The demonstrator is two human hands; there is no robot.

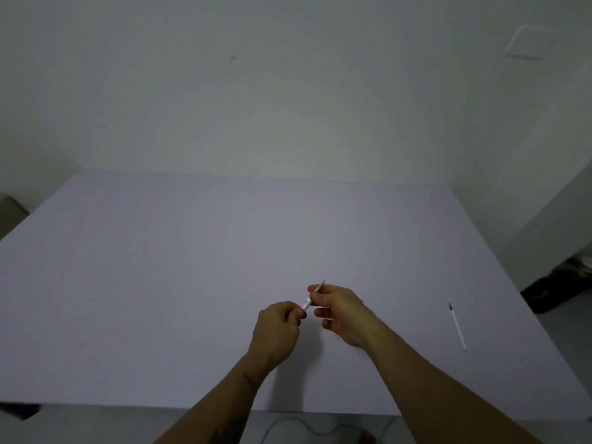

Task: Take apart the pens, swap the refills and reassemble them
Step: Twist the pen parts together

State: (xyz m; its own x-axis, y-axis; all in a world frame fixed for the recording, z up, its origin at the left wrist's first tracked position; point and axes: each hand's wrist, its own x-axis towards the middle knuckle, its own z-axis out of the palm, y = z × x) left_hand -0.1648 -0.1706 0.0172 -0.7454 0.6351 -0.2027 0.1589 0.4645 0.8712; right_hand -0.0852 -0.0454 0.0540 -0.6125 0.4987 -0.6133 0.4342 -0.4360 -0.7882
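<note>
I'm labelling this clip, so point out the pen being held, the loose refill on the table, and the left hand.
Pen (307,304): head view, on the white barrel showing between the two hands.
Loose refill (458,328): head view, mid-length of the thin white tube lying on the table.
Left hand (277,331): head view, back of the hand.

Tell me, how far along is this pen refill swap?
Early or midway, I'd guess. One thin white refill with a dark tip already lies loose on the table, to the right. The left hand and right hand grip opposite ends of a white pen; pulling apart or closing, I cannot tell. No second pen is visible.
</note>
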